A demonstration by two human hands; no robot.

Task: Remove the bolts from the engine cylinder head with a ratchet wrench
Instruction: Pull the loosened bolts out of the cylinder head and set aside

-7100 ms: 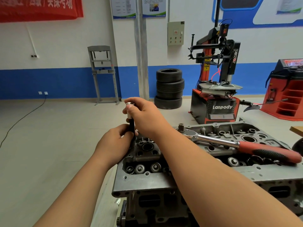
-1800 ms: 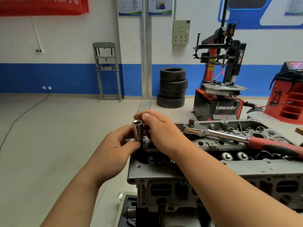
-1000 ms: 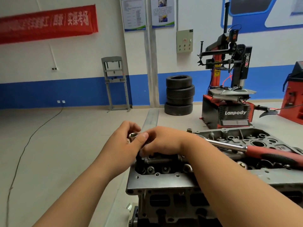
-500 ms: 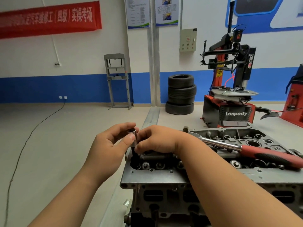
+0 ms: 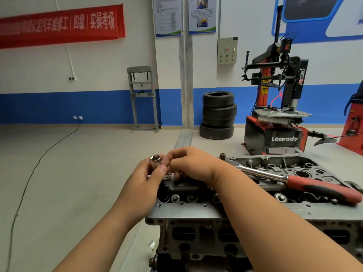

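Note:
The grey engine cylinder head (image 5: 196,212) fills the lower right of the head view. My left hand (image 5: 144,180) pinches a shiny chrome socket (image 5: 155,161) upright over the head's left end. My right hand (image 5: 193,163) is beside the socket with curled fingers; what its fingertips pinch is hidden. A ratchet wrench (image 5: 294,181) with a red and black handle lies across the top of the head, untouched, its drive end (image 5: 223,156) near my right wrist.
Valve springs and bolt holes (image 5: 182,198) line the head's near row. Behind stand stacked tyres (image 5: 218,115), a red and black tyre changer (image 5: 275,122) and a grey press frame (image 5: 142,99). A black cable (image 5: 39,160) crosses the floor at left.
The socket has come up a little in my left hand and now shows clearly above the thumb. My right hand stays close beside it. The wrench has not moved.

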